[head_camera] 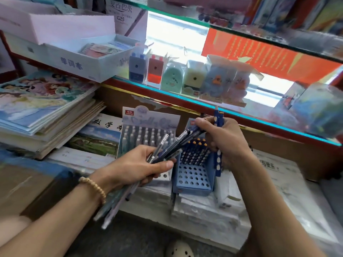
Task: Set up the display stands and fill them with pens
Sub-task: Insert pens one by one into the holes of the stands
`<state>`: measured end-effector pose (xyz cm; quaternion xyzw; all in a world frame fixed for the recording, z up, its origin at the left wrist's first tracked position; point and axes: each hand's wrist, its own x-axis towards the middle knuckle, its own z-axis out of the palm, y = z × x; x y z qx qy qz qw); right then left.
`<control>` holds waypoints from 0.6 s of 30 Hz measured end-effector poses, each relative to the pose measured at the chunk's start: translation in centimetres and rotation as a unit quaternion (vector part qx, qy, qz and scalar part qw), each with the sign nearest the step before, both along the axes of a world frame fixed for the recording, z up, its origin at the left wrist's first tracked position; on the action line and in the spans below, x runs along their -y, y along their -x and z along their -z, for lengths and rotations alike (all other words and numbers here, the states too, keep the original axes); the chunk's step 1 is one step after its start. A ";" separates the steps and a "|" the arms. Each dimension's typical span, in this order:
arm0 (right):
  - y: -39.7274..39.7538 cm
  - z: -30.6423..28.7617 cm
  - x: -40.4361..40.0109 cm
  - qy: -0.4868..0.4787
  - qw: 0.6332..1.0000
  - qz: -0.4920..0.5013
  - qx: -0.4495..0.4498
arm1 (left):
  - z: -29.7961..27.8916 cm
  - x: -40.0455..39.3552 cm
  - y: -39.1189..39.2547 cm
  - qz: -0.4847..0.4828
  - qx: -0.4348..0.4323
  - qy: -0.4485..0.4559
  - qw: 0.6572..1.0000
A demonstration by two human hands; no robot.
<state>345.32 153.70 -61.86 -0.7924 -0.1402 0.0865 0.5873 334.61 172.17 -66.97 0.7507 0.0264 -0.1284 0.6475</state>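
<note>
Two cardboard display stands stand side by side on wrapped paper packs. The pale blue-grey stand (148,130) on the left is filled with white-capped pens. The darker blue stand (194,178) on the right has pens in its back rows and open holes in front. My left hand (141,165) grips a bundle of pens (167,147) that fans up to the right. My right hand (224,140) holds a blue dotted pen (219,121) upright above the blue stand, and its fingers pinch the top of a dark pen from the bundle.
A stack of picture books (42,108) lies at the left. A glass shelf (232,113) above the stands carries a row of pencil sharpeners (193,78). White boxes (74,58) sit at the upper left. Wrapped paper packs (204,210) fill the lower middle.
</note>
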 end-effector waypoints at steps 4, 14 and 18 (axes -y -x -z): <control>-1.1 -0.2 1.9 -0.089 0.992 0.089 -0.005 | 0.5 0.3 -0.7 0.010 -0.019 0.008 1.000; -3.8 1.7 7.7 0.008 0.961 0.239 0.139 | 1.4 0.5 -2.1 -0.020 -0.018 0.017 0.999; -4.2 4.2 7.9 0.118 0.955 0.222 0.160 | 1.5 1.0 -2.6 -0.027 -0.012 0.030 0.999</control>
